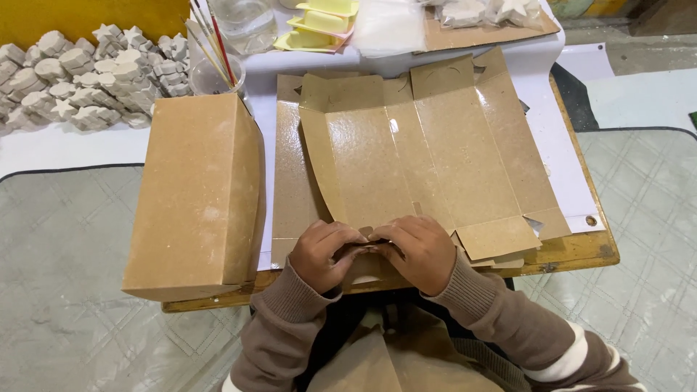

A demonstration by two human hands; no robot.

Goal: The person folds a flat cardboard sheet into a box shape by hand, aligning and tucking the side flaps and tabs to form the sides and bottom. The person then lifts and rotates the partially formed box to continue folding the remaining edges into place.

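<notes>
A flat, unfolded brown cardboard box blank (421, 156) lies glossy side up on a small wooden board (581, 250). My left hand (323, 254) and my right hand (421, 250) sit side by side at its near edge, fingers curled onto the bottom flap (367, 270), pinching it. Another flat blank (290, 181) lies underneath, showing at the left. A folded, closed brown cardboard box (196, 196) stands on the board's left end, beside my left hand.
Piled at the back left are several small white moulded figures (80, 80). A clear cup with brushes (214, 69), a glass jar (245, 22), yellow moulds (319, 25) and a plastic bag (388, 27) stand at the back. Grey quilted mat (65, 254) covers the floor.
</notes>
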